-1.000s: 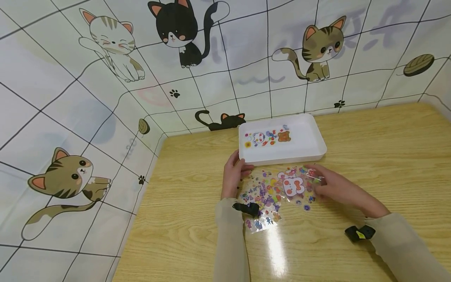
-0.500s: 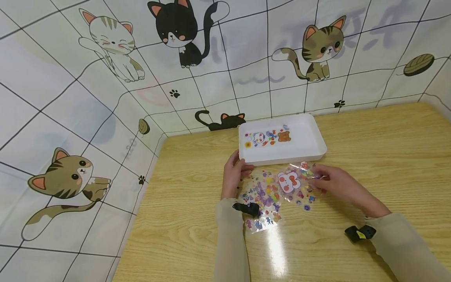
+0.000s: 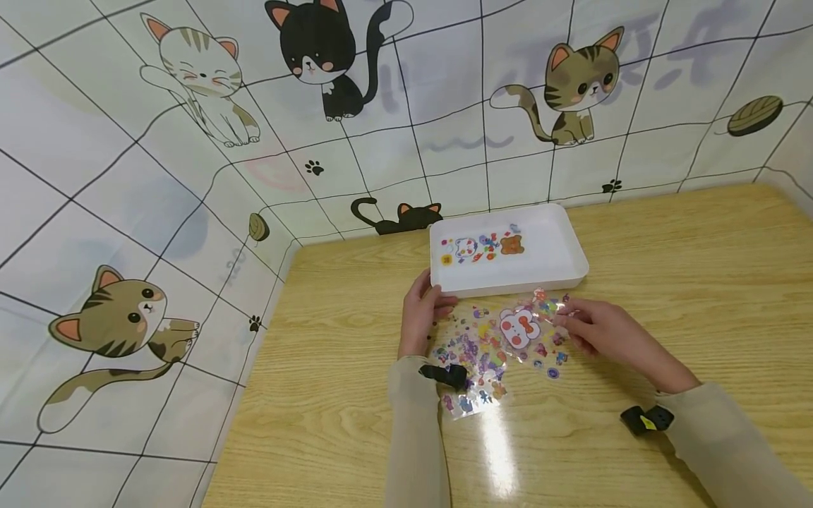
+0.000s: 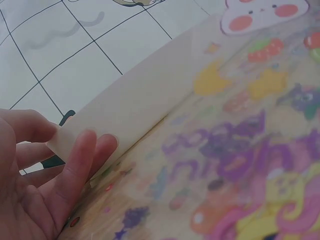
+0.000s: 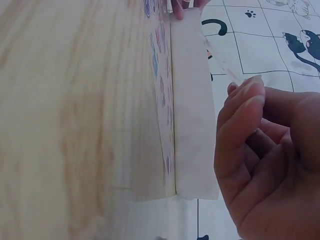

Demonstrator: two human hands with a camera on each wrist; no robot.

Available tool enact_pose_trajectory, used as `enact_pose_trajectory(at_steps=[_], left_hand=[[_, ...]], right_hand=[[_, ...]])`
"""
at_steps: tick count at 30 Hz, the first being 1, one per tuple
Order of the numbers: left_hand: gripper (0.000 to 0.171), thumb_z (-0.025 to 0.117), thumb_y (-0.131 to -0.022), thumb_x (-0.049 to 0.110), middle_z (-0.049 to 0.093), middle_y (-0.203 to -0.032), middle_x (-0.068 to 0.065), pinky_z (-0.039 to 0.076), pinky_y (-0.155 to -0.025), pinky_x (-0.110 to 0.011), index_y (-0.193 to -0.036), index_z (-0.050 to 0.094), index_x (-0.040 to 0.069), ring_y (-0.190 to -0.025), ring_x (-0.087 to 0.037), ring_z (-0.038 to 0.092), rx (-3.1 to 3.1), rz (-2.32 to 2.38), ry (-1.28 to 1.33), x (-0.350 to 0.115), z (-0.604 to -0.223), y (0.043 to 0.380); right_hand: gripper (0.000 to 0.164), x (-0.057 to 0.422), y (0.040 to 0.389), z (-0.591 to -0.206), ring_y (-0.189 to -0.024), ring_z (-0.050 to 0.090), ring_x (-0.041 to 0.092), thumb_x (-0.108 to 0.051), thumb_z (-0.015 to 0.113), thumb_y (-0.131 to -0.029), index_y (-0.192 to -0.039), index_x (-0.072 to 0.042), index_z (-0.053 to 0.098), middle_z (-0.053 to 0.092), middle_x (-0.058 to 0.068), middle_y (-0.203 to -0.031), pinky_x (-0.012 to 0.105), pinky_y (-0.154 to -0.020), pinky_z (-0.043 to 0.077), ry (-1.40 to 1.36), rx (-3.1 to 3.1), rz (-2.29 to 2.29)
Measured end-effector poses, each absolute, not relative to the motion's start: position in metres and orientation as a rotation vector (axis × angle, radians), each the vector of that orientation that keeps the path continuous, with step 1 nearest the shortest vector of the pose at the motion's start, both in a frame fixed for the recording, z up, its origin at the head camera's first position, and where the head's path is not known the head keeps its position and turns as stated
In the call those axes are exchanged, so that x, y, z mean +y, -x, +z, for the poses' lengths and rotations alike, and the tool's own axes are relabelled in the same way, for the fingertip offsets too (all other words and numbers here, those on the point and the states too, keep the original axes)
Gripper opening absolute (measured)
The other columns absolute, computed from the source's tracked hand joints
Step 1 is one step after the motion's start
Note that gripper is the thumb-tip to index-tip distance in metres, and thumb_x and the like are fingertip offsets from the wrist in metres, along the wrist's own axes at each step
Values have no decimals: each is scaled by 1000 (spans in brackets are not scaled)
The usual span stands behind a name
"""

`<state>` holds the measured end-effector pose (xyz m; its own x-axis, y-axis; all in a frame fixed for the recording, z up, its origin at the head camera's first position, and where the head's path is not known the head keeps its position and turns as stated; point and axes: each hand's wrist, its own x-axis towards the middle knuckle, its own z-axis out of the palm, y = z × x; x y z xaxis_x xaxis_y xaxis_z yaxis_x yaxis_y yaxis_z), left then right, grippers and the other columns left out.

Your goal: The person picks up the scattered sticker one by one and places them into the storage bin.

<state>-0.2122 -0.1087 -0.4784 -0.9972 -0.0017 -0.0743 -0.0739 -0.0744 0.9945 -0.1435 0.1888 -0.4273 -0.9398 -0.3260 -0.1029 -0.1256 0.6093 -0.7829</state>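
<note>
My left hand [image 3: 420, 317] grips the near left corner of a white plastic tray [image 3: 514, 288]; the left wrist view shows its fingers [image 4: 82, 160] around that corner. Between thumb and fingertips, my right hand [image 3: 597, 326] pinches the right edge of a clear sticker sheet [image 3: 519, 329] with a large white bear wearing a red bow. That sheet overlaps other clear sheets of small colourful stickers [image 3: 473, 360] on the table. In the right wrist view, a thin see-through film [image 5: 222, 62] runs to the right fingertips.
Inside the tray, several stickers lie in its left half, among them a brown bear sticker [image 3: 512, 245]. The wooden table [image 3: 330, 395] meets a wall covering [image 3: 444, 141] printed with cats just behind the tray. A black camera [image 3: 452, 377] sits on the left wrist.
The bear sheet in my right hand has shifted slightly left and turned, its far edge now closer to the tray. My left hand and the tray have stayed in place.
</note>
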Motion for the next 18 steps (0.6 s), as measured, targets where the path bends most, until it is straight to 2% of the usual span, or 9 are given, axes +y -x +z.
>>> enact_pose_trajectory(at_steps=[8,13,18], left_hand=[[44,47,-93,23,50,-125,-6,53,-72,-35,-136,37,23,-89,-28,62,2062,2273,117,-109,-477,209],[45,47,-93,25,50,-125,-5,52,-73,-36,-136,37,24,-90,-29,61,2059,2276,113,-110,-479,211],[45,47,-93,24,49,-125,-6,52,-74,-36,-137,36,23,-90,-29,61,2057,2281,115,-110,-478,212]], right_hand=[[36,190,141,-422,-55,49,18,-35,36,-96,-92,-3,53,50,7,-66,29,-45,45,333,2551,-1338],[44,192,143,-421,-56,49,20,-40,31,-96,-89,-1,50,49,9,-68,31,-47,45,317,2533,-1383],[44,193,146,-419,-55,48,20,-39,31,-96,-88,0,49,49,10,-67,32,-47,45,330,2558,-1413]])
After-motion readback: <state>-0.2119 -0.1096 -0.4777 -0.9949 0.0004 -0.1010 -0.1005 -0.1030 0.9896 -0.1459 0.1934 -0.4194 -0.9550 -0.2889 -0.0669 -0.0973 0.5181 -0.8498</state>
